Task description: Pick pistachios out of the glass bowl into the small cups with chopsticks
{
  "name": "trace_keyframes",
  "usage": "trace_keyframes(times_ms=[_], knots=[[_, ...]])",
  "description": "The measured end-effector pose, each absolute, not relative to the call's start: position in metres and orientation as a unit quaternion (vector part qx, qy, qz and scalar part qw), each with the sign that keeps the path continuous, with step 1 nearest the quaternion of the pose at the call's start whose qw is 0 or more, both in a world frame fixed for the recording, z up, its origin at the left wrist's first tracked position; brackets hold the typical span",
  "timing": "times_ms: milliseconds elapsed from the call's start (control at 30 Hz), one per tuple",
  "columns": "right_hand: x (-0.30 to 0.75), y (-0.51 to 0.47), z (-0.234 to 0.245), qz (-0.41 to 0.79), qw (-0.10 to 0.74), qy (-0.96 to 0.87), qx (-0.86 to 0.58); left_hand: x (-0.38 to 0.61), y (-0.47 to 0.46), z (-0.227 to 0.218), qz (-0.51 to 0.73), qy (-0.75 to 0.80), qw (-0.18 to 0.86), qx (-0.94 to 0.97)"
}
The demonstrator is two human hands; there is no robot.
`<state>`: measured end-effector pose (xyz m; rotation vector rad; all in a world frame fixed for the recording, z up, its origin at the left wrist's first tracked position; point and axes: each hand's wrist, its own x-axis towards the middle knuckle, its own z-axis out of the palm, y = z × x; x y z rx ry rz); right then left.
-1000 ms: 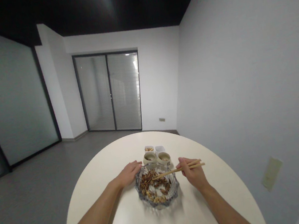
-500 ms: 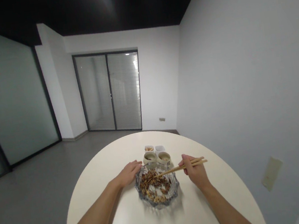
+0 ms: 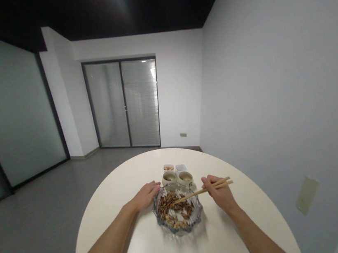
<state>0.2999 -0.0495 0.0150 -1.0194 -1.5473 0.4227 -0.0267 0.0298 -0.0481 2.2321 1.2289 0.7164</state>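
Note:
A scalloped clear glass bowl (image 3: 196, 216) holds many small brown, seed-like pieces (image 3: 164, 206) and some paler ones near its front. My right hand (image 3: 219, 192), to the right of the bowl, is closed round a pair of wooden chopsticks (image 3: 196, 192). Their tips reach in among the brown pieces; whether they pinch one is too small to tell. My left hand (image 3: 147, 195) lies flat with fingers extended at the bowl's upper left rim. Just behind the bowl stand two beige cups, a left cup (image 3: 170, 182) with a little in it and a right cup (image 3: 183, 182).
Behind the cups are two small white dishes: the left dish (image 3: 165, 171) contains pale pieces, the right dish (image 3: 181, 168) sits beside it. All stand on a round cream table (image 3: 141, 246). A white wall (image 3: 276, 87) runs close along the right.
My right hand and the chopsticks have shifted slightly left, and the tips have moved left and a little lower in the bowl. My left hand has stayed put.

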Motion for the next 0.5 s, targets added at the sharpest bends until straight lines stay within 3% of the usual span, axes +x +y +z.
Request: trace_keyframes(times_ms=[500], knots=[[0.3059,-0.0426,0.0058,0.219,0.592,-0.637,-0.443,-0.0261,0.0283,-0.0471,0.27,0.434,0.238,0.826]])
